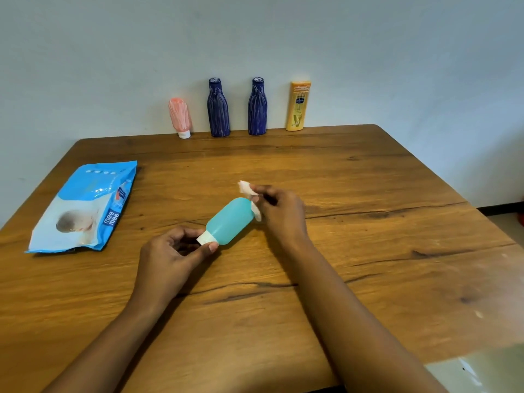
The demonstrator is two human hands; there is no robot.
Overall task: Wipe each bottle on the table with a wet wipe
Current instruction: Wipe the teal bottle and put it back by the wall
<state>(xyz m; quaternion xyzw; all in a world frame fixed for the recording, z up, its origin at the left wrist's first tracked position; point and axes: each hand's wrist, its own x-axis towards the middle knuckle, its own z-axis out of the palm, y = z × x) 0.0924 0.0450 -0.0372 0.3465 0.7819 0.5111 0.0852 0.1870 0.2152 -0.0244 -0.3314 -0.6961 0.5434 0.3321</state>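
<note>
A small teal bottle (230, 220) with a white cap is held tilted above the middle of the wooden table (368, 222). My left hand (173, 256) pinches its cap end. My right hand (280, 214) grips a white wet wipe (248, 190) against the bottle's far end. Along the wall at the back stand a pink bottle (180, 116) on its white cap, two dark blue bottles (217, 109) (257, 107) and a yellow bottle (297, 107).
A blue and white wet-wipe pack (85, 208) lies flat at the table's left side. The table's right edge drops to the floor (507, 225). A pale patch (482, 370) shows at the near right corner.
</note>
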